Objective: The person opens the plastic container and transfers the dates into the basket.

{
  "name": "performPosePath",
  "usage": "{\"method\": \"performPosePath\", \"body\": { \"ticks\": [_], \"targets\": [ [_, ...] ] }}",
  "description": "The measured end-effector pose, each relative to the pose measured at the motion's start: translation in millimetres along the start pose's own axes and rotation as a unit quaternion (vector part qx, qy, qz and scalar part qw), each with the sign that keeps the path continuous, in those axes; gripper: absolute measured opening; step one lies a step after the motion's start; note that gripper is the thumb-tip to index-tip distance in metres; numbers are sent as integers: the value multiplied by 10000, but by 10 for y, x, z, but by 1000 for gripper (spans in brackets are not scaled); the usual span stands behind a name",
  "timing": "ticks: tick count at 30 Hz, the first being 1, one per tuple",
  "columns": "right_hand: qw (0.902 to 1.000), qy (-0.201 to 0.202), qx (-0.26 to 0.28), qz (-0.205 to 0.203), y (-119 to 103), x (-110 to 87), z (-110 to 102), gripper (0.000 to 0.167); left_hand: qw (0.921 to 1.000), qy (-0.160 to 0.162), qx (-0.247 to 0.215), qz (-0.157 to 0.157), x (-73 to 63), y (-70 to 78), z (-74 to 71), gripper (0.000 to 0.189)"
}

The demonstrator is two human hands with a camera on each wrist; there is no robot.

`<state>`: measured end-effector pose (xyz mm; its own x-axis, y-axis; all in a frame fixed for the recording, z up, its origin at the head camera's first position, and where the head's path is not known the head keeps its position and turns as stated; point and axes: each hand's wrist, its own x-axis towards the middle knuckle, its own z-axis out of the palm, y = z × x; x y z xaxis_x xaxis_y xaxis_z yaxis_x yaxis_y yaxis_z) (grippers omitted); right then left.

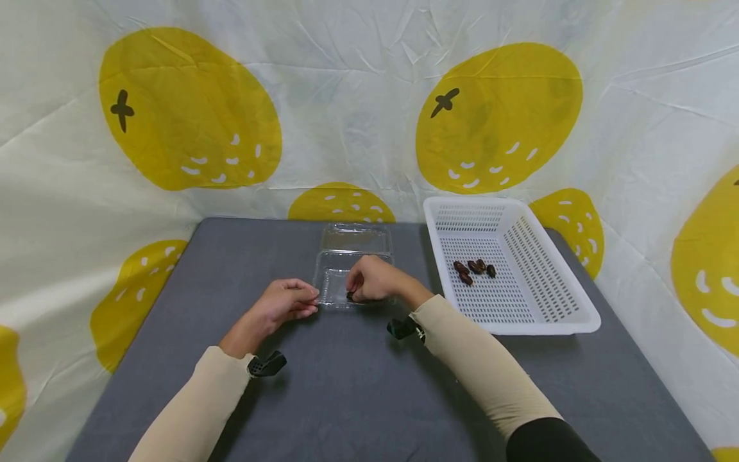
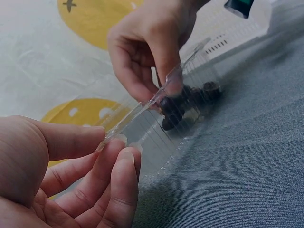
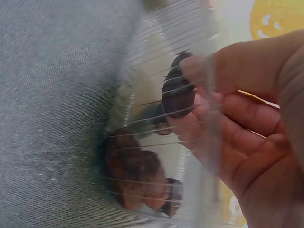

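Observation:
A clear plastic box (image 1: 331,290) stands on the table with its hinged lid (image 1: 356,240) laid back behind it. My left hand (image 1: 284,300) pinches the box's near left rim between thumb and fingers. Inside the box, my right hand (image 1: 376,280) pinches a dark brown, wrinkled date (image 3: 178,90) between thumb and fingertips, seen through the ribbed wall in the right wrist view. Several more dates (image 3: 135,171) lie together at one end of the box. In the left wrist view the right hand reaches over the rim, its fingertips close by those dates.
To the right stands a white perforated plastic basket (image 1: 584,319) with several dates (image 1: 465,279) on its floor. A grey cloth (image 1: 346,385) covers the table. Behind it hangs a white sheet (image 1: 346,96) printed with yellow fruit.

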<state>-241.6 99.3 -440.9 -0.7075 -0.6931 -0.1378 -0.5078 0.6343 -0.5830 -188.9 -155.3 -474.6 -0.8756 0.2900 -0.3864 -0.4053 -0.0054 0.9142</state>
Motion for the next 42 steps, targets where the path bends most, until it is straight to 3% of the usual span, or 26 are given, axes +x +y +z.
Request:
{"method": "performPosePath", "body": {
  "ticks": [14,27,42],
  "targets": [
    [9959,274,830,213,-181,-195,-357,13,9999,-20,40,-110,-23,40,-8,5],
    [9932,628,943,262,-73,-468,-707,14,9998,50,60,-170,-20,39,-2,3],
    [9875,910,927,892,119,-821,-972,14,9998,-59,132,-152,-34,34,-33,14]
  ]
}}
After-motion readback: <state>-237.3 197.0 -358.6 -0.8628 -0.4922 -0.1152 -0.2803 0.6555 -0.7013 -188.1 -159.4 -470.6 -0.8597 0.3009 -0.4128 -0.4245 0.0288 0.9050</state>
